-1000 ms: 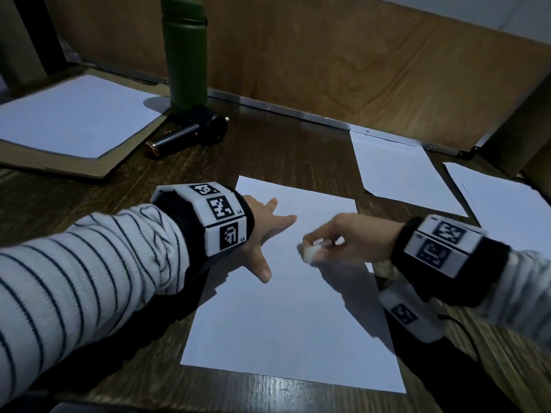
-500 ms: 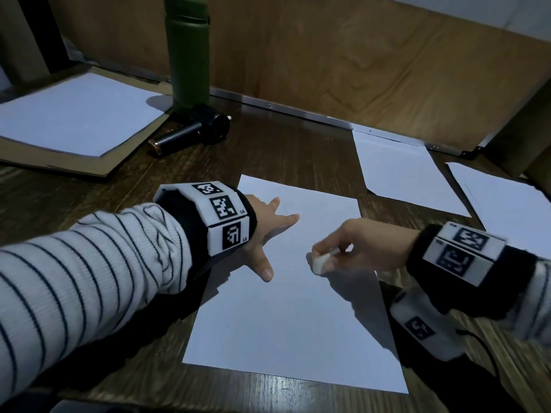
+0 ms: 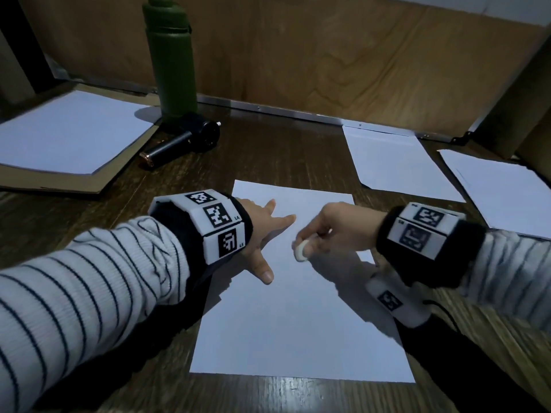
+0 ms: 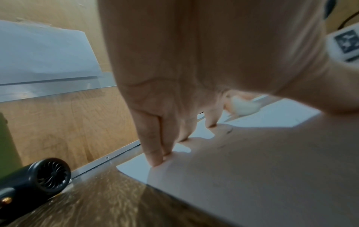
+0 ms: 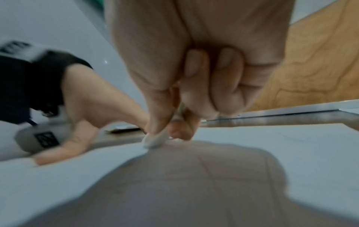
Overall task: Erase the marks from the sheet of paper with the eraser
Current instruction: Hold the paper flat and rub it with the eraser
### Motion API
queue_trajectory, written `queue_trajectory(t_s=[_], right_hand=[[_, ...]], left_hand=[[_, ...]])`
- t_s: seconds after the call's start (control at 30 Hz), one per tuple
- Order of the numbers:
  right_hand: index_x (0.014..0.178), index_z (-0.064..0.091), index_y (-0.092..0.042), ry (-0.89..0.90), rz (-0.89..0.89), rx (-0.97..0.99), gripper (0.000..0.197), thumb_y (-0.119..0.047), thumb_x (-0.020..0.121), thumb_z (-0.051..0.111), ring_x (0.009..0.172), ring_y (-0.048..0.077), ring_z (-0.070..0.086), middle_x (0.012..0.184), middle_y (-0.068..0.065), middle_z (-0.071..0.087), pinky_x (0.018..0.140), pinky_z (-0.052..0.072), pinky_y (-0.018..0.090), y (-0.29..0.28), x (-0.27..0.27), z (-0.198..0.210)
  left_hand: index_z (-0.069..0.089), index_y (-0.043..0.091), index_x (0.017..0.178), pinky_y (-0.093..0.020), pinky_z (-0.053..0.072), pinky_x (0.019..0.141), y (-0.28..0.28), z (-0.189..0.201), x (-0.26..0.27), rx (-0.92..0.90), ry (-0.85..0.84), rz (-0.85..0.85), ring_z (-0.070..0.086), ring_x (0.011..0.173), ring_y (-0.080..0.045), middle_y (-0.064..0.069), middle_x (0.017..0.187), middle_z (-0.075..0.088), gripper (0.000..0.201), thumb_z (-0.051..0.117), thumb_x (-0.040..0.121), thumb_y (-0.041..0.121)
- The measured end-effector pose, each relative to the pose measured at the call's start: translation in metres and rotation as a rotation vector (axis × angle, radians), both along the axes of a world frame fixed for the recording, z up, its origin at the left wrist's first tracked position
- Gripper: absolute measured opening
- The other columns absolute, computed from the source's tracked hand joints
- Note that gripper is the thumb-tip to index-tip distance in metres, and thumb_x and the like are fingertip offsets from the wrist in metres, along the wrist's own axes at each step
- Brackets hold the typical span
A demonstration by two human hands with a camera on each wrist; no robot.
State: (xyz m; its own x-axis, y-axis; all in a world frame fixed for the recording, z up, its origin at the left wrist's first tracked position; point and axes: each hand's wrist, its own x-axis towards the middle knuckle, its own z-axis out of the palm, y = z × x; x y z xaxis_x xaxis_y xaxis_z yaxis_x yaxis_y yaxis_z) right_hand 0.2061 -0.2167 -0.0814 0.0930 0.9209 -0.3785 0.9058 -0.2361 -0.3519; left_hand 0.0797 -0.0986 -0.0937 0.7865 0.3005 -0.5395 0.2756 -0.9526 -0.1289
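A white sheet of paper (image 3: 301,317) lies on the dark wooden table in front of me. My left hand (image 3: 262,234) lies flat on its upper left part, fingers spread and straight, holding the sheet down; in the left wrist view the fingertips (image 4: 155,159) press near the paper's far corner. My right hand (image 3: 331,231) pinches a small white eraser (image 3: 301,250) and presses it on the paper (image 5: 272,145) just right of the left hand. The eraser (image 5: 155,140) shows between thumb and fingers in the right wrist view. Faint pencil lines show on the paper (image 4: 252,176).
A green bottle (image 3: 173,55) stands at the back left with a small black fan-like device (image 3: 190,138) lying before it. A white sheet on cardboard (image 3: 68,135) lies far left. Two more sheets (image 3: 393,162) (image 3: 504,192) lie at the right. A wooden wall closes the back.
My right hand with the eraser slid right and toward me, then back left over the paper. The left hand stayed pressed on the sheet.
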Motion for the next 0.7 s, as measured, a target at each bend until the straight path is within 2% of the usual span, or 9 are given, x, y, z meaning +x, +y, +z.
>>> queue_trajectory(t_s=[0.07, 0.13, 0.27, 0.33, 0.4, 0.47, 0.57, 0.63, 0.7], right_hand=[[0.109, 0.071, -0.026, -0.051, -0.065, 0.101, 0.028, -0.036, 0.083, 0.065, 0.079, 0.01, 0.056, 0.091, -0.001, 0.072, 0.073, 0.043, 0.018, 0.018, -0.002, -0.001], [0.109, 0.07, -0.024, -0.036, -0.093, 0.109, 0.028, -0.034, 0.084, 0.065, 0.077, 0.01, 0.054, 0.085, 0.0, 0.068, 0.074, 0.041, 0.02, 0.021, -0.001, -0.003], [0.102, 0.07, -0.034, 0.009, 0.023, -0.081, 0.019, -0.037, 0.085, 0.062, 0.08, 0.015, 0.059, 0.089, 0.004, 0.071, 0.084, 0.047, 0.025, -0.006, 0.003, -0.002], [0.102, 0.071, -0.034, 0.043, 0.052, -0.161, 0.019, -0.035, 0.085, 0.064, 0.077, 0.016, 0.06, 0.086, 0.004, 0.071, 0.082, 0.047, 0.023, -0.01, 0.004, 0.002], [0.102, 0.072, -0.031, 0.037, 0.02, -0.12, 0.02, -0.035, 0.083, 0.065, 0.073, 0.013, 0.058, 0.08, 0.002, 0.07, 0.082, 0.047, 0.023, 0.0, 0.005, 0.004], [0.107, 0.071, -0.028, 0.01, -0.085, -0.017, 0.028, -0.038, 0.082, 0.065, 0.072, 0.011, 0.056, 0.074, -0.001, 0.068, 0.084, 0.047, 0.028, 0.016, 0.008, 0.002], [0.11, 0.07, -0.026, -0.033, -0.18, 0.09, 0.029, -0.037, 0.084, 0.062, 0.061, 0.005, 0.049, 0.058, -0.01, 0.056, 0.071, 0.041, 0.022, 0.021, 0.009, -0.002], [0.104, 0.071, -0.03, -0.029, -0.108, 0.053, 0.021, -0.033, 0.085, 0.061, 0.061, 0.004, 0.05, 0.061, -0.009, 0.058, 0.072, 0.039, 0.019, 0.007, 0.006, -0.003], [0.099, 0.072, -0.033, 0.038, -0.03, -0.075, 0.017, -0.032, 0.084, 0.063, 0.065, 0.005, 0.055, 0.073, -0.005, 0.067, 0.073, 0.042, 0.016, -0.01, 0.002, -0.001]], left_hand=[[-0.016, 0.043, 0.145, -0.047, 0.03, 0.109, 0.001, 0.0, -0.001, -0.005, -0.016, -0.009, 0.02, 0.144, -0.036, -0.009, 0.159, -0.012, 0.12, 0.065, 0.062, 0.074], [-0.016, 0.042, 0.145, -0.047, 0.03, 0.109, 0.001, 0.0, -0.002, 0.001, -0.022, -0.014, 0.019, 0.144, -0.036, -0.009, 0.16, -0.01, 0.12, 0.065, 0.062, 0.074], [-0.017, 0.036, 0.147, -0.047, 0.027, 0.111, 0.001, -0.002, -0.001, 0.026, -0.008, 0.003, 0.012, 0.146, -0.033, -0.005, 0.159, -0.014, 0.122, 0.063, 0.063, 0.075], [-0.017, 0.035, 0.147, -0.047, 0.027, 0.112, 0.0, -0.002, -0.001, 0.026, 0.003, 0.006, 0.011, 0.146, -0.032, -0.004, 0.159, -0.016, 0.122, 0.063, 0.064, 0.074], [-0.017, 0.035, 0.147, -0.046, 0.027, 0.112, 0.001, -0.002, -0.001, 0.025, 0.0, 0.0, 0.013, 0.146, -0.032, -0.005, 0.159, -0.016, 0.122, 0.063, 0.064, 0.074], [-0.017, 0.036, 0.147, -0.046, 0.028, 0.111, 0.001, -0.002, -0.001, 0.021, -0.005, -0.003, 0.014, 0.146, -0.033, -0.005, 0.159, -0.014, 0.123, 0.062, 0.062, 0.076], [-0.018, 0.038, 0.147, -0.046, 0.029, 0.111, 0.002, -0.002, -0.002, 0.016, -0.008, -0.01, 0.016, 0.145, -0.032, -0.005, 0.159, -0.013, 0.124, 0.061, 0.06, 0.078], [-0.017, 0.037, 0.147, -0.046, 0.027, 0.111, 0.003, -0.003, -0.002, 0.018, -0.007, -0.009, 0.014, 0.146, -0.032, -0.005, 0.159, -0.014, 0.124, 0.061, 0.06, 0.078], [-0.017, 0.036, 0.147, -0.046, 0.028, 0.111, 0.003, -0.004, 0.0, 0.013, -0.002, -0.002, 0.014, 0.146, -0.033, -0.005, 0.159, -0.015, 0.124, 0.062, 0.06, 0.078]])
